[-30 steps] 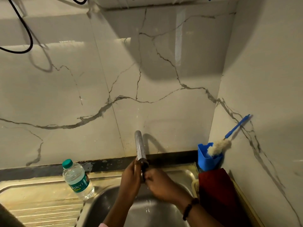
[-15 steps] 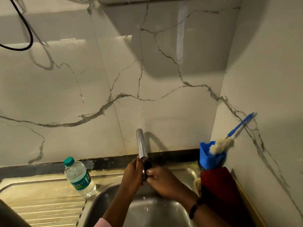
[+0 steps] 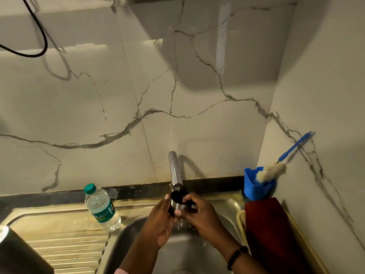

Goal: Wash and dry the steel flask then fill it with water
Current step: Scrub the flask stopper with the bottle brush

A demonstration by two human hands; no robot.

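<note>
Since the earlier frame the two hands have come a little lower and nearer to the camera, and the small steel piece between them now shows its dark opening under the tap; before, it was almost hidden by the fingers.

At the lower left edge of the frame a dark cylinder (image 3: 13,252) stands on the drainboard (image 3: 65,242); it may be the body of the flask, but too little of it shows to be sure. Right of it, a plastic water bottle (image 3: 101,207) with a green cap lies tilted on the drainboard, near the sink (image 3: 126,232).

In the lower centre, the left hand (image 3: 160,222) holds the steel cup (image 3: 177,202) from the side, its fingers curled round the wall. The right hand (image 3: 201,214) has its grip on the other side, thumb at the rim. The cup is just below the tap (image 3: 174,169), and drops of water fall under the hands.

At the right, a blue holder (image 3: 254,186) carries a bottle brush (image 3: 270,172), and a dark red cloth (image 3: 266,230) hangs beside the sink.

I judge that the washing step is in hand: this piece is being rinsed. The next move probably calls for turning the cup so that water reaches the whole inside, then shaking it out. Drying and filling are not yet done.
</note>
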